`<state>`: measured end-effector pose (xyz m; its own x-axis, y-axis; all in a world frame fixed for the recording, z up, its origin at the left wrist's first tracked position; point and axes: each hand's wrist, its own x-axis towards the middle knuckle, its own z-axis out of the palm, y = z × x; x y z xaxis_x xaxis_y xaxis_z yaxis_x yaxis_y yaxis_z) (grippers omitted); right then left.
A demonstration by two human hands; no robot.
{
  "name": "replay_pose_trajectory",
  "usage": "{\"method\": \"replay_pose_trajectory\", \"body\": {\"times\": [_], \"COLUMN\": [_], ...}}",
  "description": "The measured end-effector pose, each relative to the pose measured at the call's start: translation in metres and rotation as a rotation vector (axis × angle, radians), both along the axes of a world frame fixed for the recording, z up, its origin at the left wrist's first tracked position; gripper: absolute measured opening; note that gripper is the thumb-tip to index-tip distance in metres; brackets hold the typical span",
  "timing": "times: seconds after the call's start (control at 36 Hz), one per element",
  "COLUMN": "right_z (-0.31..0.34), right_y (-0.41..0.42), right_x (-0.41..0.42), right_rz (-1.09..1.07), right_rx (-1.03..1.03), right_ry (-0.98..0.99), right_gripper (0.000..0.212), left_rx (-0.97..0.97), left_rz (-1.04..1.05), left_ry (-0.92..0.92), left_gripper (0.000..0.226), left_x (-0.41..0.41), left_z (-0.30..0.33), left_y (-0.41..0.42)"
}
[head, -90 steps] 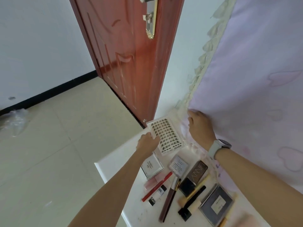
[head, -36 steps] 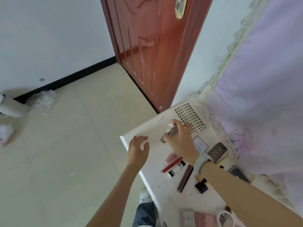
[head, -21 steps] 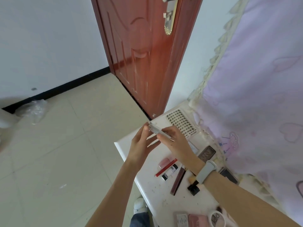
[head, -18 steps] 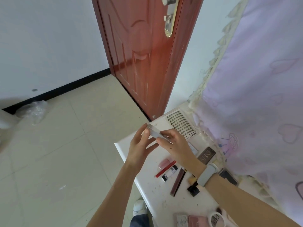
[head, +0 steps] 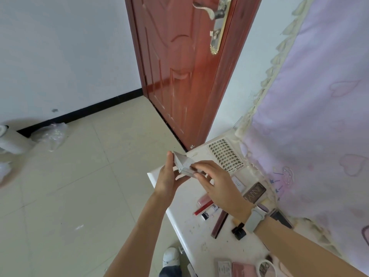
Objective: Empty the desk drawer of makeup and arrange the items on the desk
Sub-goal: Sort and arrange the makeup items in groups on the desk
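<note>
A small silvery compact case (head: pixel 184 163) is partly hinged open, held above the far corner of the white desk (head: pixel 191 232). My left hand (head: pixel 167 179) supports its left side, fingers upright against it. My right hand (head: pixel 217 184) pinches its right edge. On the desk lie a lash tray (head: pixel 226 154), a brown palette (head: pixel 255 194), a red pencil (head: pixel 202 209), a dark red stick (head: pixel 219 224), a small black-and-white tube (head: pixel 209 212) and a black cube (head: pixel 239 232).
A lilac curtain (head: pixel 319 116) hangs along the desk's right side. A red-brown door (head: pixel 185 66) stands behind the desk corner. More compacts (head: pixel 233 268) lie at the near edge. A plastic bag (head: pixel 51 134) is on the tiled floor at the left.
After setting the lash tray at the desk's far corner, my hands picked up the small case. Both now hold it, and its lid has swung up since half a second ago.
</note>
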<state>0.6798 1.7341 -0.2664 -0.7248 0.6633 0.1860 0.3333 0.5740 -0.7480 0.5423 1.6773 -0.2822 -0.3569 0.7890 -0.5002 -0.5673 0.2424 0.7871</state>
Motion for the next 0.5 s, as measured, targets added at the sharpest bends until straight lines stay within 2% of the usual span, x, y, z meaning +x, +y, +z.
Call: {"method": "replay_pose_trajectory", "body": {"times": [0.08, 0.17, 0.22, 0.33, 0.39, 0.5], "right_z": [0.002, 0.005, 0.01, 0.022, 0.027, 0.038], "right_y": [0.002, 0.002, 0.001, 0.004, 0.005, 0.002], "right_x": [-0.001, -0.004, -0.007, -0.009, -0.009, -0.012], "right_rz": [-0.069, -0.126, -0.167, -0.246, -0.253, -0.181], "right_rx": [-0.035, -0.04, -0.064, -0.203, -0.245, -0.313], "right_ry": [0.05, 0.078, 0.089, 0.066, 0.047, 0.049], "right_gripper": [0.031, 0.021, 0.018, 0.017, 0.017, 0.023], "left_rx": [0.062, 0.167, 0.218, 0.302, 0.3, 0.221], "left_rz": [0.088, 0.054, 0.004, -0.091, -0.085, 0.059], "left_ry": [-0.022, -0.081, -0.12, -0.1, -0.086, -0.149], "left_gripper": [0.034, 0.031, 0.045, 0.09, 0.1, 0.061], "left_x": [0.001, 0.004, 0.004, -0.001, -0.001, 0.002], "left_z": [0.002, 0.005, 0.007, 0.002, 0.001, 0.006], "left_y": [-0.001, -0.004, -0.007, -0.013, -0.014, -0.012]}}
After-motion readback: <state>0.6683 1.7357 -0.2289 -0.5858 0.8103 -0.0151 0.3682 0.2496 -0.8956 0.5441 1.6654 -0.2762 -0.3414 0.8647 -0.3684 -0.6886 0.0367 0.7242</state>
